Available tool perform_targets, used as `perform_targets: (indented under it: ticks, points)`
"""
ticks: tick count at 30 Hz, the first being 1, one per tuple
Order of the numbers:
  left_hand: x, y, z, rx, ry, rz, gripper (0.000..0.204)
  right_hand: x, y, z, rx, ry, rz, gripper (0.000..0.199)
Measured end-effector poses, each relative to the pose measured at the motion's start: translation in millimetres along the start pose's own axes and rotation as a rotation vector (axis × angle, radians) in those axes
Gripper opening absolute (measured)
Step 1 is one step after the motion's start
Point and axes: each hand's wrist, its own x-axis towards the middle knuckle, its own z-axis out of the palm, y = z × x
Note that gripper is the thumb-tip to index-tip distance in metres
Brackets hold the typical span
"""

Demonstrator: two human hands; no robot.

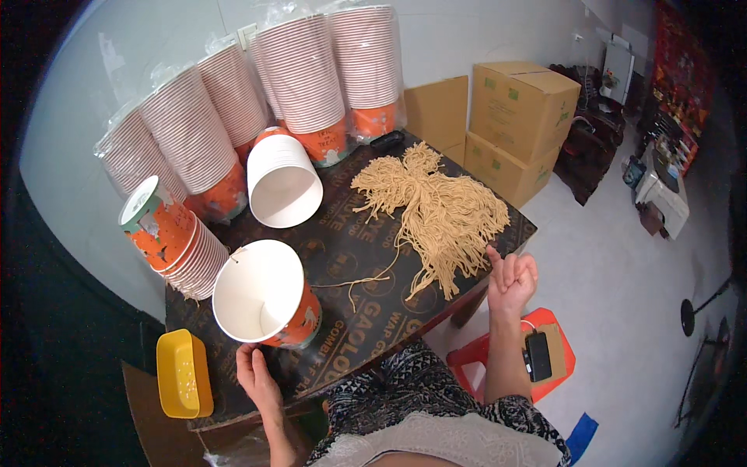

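Note:
A large paper bucket (pixel 307 321), white inside and orange outside, stands near the table's front left with its mouth tilted toward me. A short bit of cord shows at its far left rim. My left hand (pixel 258 383) is at the bucket's near side, fingers stretched out, fingertips at or touching the rim. At the table's right edge, my right hand (pixel 513 280) is raised with its fingers curled in; whatever they may hold is too small to see. Just beyond it lies a bundle of tan cords (pixel 451 214). One loose cord (pixel 354 282) trails from the bundle toward the bucket.
Tall bagged stacks of paper buckets (pixel 299 74) line the wall. Another white-mouthed stack (pixel 285 187) lies on its side, and an orange stack (pixel 183 241) leans at left. A yellow tray (pixel 184 373) sits at the near left corner. Cardboard boxes (pixel 517 117) and a red stool (pixel 556 335) stand right.

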Motion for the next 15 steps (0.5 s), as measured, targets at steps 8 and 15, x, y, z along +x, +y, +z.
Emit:
perform_targets:
  ticks: [8, 15]
  points:
    - [0.9, -3.4, -0.4, 0.027, 0.001, 0.014, 0.021, -0.6, -0.2, -2.9, 0.03, 0.017, 0.024, 0.027]
    - [1.2, -3.1, -3.8, 0.043, -0.017, 0.005, 0.019, -5.5, -6.4, 0.5, 0.058, 0.018, 0.099, 0.025]
